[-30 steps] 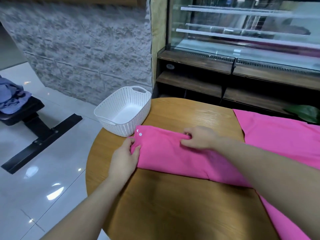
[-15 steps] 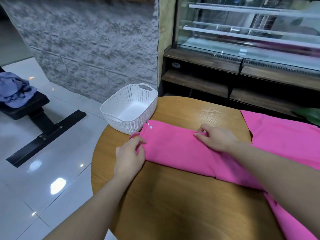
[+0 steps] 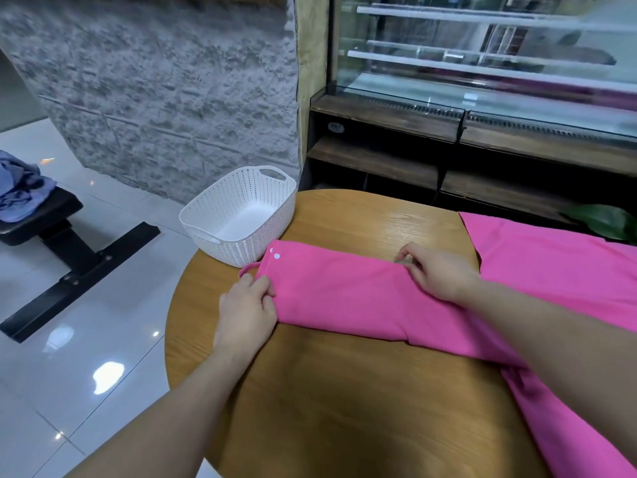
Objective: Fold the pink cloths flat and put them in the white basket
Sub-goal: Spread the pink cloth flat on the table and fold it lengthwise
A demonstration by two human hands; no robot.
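A pink cloth (image 3: 344,298), folded into a long strip, lies across the round wooden table (image 3: 344,408). Two white snaps and a small loop show at its left end. My left hand (image 3: 246,308) pinches the strip's left end near the front edge. My right hand (image 3: 436,272) pinches the strip's far edge at about its middle. The white basket (image 3: 238,215) stands empty at the table's far left rim, just behind the cloth's left end. A second pink cloth (image 3: 558,257) lies spread on the right side of the table.
A glass display case with wooden shelves stands behind the table. A green leaf (image 3: 603,222) shows at the far right. On the tiled floor to the left is a black bench (image 3: 51,229) with blue fabric on it.
The view has shifted, so table and basket sit further right in frame. My right hand has moved a little right along the far edge. My left hand keeps its pinch on the left end.
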